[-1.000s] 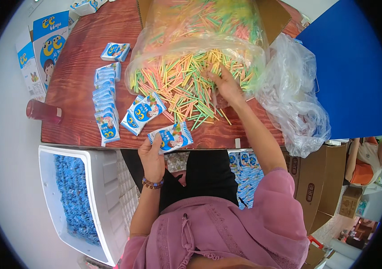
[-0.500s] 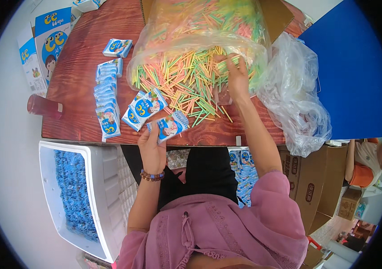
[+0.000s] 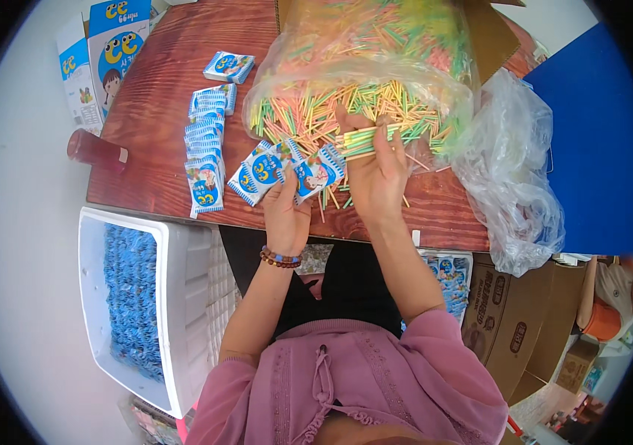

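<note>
Between the fingers of my left hand (image 3: 287,217) is a small blue-and-white packet (image 3: 321,175), tilted over the table's front edge. My right hand (image 3: 382,174) pinches a bundle of thin coloured sticks (image 3: 362,141), mostly yellow and green, right beside the packet's edge. Behind both hands, a large clear plastic bag (image 3: 287,74) lies with its mouth toward me, loose pastel sticks (image 3: 309,111) spilling from it. More packets (image 3: 261,174) lie against my left fingers. Farther left, an overlapping row of the same packets (image 3: 205,148) runs toward a stack of packets (image 3: 229,67).
A reddish jar (image 3: 97,150) lies at the table's left edge, near printed cartons (image 3: 112,55). Below stands a white foam box (image 3: 172,297) full of blue packets. Crumpled plastic (image 3: 513,178), a blue panel (image 3: 591,133) and a cardboard box (image 3: 513,319) are on the right.
My right hand has come out of the stick pile toward me, bringing a bundle of sticks up to the packet. My left hand still holds the packet, now closer to my right hand.
</note>
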A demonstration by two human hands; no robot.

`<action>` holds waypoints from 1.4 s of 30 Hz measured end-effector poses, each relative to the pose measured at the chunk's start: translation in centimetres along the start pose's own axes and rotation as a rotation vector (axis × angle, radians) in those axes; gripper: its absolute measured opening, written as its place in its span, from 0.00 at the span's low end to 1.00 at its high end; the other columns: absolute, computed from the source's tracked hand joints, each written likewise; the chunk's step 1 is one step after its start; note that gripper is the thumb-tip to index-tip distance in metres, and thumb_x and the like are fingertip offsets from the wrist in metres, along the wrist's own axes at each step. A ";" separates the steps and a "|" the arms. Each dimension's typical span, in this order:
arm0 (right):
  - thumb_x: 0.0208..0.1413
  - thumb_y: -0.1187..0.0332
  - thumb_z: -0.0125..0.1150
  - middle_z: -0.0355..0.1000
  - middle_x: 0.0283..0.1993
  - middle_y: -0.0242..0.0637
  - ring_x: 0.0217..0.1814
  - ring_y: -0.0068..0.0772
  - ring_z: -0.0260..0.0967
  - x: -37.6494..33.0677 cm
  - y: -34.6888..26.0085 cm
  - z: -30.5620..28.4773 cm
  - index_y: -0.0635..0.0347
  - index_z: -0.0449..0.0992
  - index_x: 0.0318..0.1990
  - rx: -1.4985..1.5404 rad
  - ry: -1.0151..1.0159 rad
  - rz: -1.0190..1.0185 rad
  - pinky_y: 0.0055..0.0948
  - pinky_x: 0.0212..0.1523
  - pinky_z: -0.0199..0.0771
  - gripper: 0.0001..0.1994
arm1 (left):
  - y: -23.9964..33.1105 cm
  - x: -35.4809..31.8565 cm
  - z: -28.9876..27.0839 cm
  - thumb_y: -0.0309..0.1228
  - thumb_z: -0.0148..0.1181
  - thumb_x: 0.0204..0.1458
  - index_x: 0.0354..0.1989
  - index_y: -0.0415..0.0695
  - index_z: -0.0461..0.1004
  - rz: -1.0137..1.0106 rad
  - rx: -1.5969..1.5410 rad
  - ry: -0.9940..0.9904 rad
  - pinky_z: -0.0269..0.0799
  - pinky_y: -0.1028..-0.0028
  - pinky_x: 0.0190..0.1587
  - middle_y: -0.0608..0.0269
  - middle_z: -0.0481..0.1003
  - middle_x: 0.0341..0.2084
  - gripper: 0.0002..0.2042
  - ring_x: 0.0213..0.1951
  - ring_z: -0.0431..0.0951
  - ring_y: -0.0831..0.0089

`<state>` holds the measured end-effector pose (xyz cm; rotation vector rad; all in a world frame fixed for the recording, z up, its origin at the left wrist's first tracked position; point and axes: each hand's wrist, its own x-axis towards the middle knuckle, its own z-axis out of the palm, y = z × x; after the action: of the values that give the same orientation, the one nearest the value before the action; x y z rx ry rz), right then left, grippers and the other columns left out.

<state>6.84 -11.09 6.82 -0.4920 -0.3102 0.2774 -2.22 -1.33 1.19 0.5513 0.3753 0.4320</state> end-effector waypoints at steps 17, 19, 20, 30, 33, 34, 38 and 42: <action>0.65 0.69 0.41 0.70 0.50 0.49 0.60 0.43 0.64 -2.7 2.6 0.6 0.58 0.62 0.49 -0.153 0.093 -0.110 0.39 0.58 0.65 0.09 | -0.8 -0.4 -0.2 0.37 0.50 0.61 0.54 0.41 0.66 0.044 -0.022 -0.052 0.68 0.67 0.54 0.63 0.73 0.50 0.17 0.51 0.73 0.72; 0.65 0.69 0.43 0.68 0.53 0.52 0.59 0.40 0.64 -2.7 2.5 0.3 0.59 0.64 0.47 -0.313 0.076 -0.059 0.35 0.56 0.67 0.08 | -0.6 -0.2 -0.2 0.37 0.50 0.61 0.54 0.40 0.67 0.049 -0.009 -0.091 0.68 0.67 0.55 0.62 0.72 0.50 0.17 0.51 0.73 0.71; 0.65 0.69 0.43 0.68 0.53 0.52 0.59 0.40 0.64 -2.7 2.7 0.2 0.59 0.64 0.47 -0.313 0.075 -0.059 0.35 0.56 0.67 0.08 | -0.7 0.0 -0.3 0.37 0.50 0.61 0.54 0.40 0.67 0.050 -0.010 -0.091 0.68 0.67 0.55 0.62 0.72 0.50 0.17 0.51 0.73 0.71; 0.66 0.61 0.41 0.60 0.63 0.54 0.67 0.42 0.55 -1.3 2.5 2.7 0.69 0.65 0.55 -0.476 -0.166 0.043 0.38 0.67 0.51 0.19 | -0.7 0.4 0.1 0.33 0.52 0.60 0.49 0.40 0.70 -0.015 -0.273 -0.086 0.71 0.67 0.53 0.61 0.74 0.47 0.12 0.49 0.74 0.71; 0.66 0.59 0.40 0.60 0.63 0.52 0.67 0.42 0.55 -1.3 2.4 3.6 0.71 0.63 0.57 -0.527 -0.212 0.041 0.39 0.68 0.49 0.22 | 0.0 0.1 -0.5 0.37 0.53 0.60 0.53 0.44 0.67 -0.035 -0.332 -0.143 0.70 0.67 0.52 0.64 0.73 0.48 0.16 0.49 0.73 0.71; 0.66 0.59 0.40 0.61 0.62 0.51 0.67 0.42 0.56 -1.3 2.4 3.8 0.71 0.63 0.57 -0.560 -0.252 0.015 0.39 0.68 0.50 0.23 | 0.3 -0.1 -0.7 0.40 0.53 0.59 0.55 0.47 0.65 -0.050 -0.340 -0.168 0.69 0.68 0.51 0.67 0.73 0.48 0.18 0.48 0.73 0.72; 0.65 0.63 0.45 0.66 0.58 0.45 0.62 0.38 0.62 -1.5 3.4 2.7 0.70 0.64 0.56 -0.592 -0.214 0.052 0.36 0.64 0.57 0.19 | 0.6 0.4 -1.6 0.40 0.53 0.59 0.54 0.47 0.66 -0.034 -0.400 -0.138 0.71 0.67 0.48 0.67 0.73 0.47 0.17 0.47 0.73 0.73; 0.62 0.71 0.51 0.70 0.52 0.40 0.54 0.29 0.67 -2.2 3.3 2.6 0.66 0.70 0.51 -0.819 -0.217 -0.070 0.29 0.57 0.64 0.13 | 1.2 0.5 -2.0 0.38 0.55 0.58 0.54 0.45 0.67 0.007 -0.416 -0.192 0.71 0.68 0.50 0.64 0.73 0.49 0.18 0.49 0.73 0.71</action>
<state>3.29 -7.96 6.92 -1.2589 -0.6567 0.1238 -3.05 0.67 0.24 0.1858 0.0930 0.4446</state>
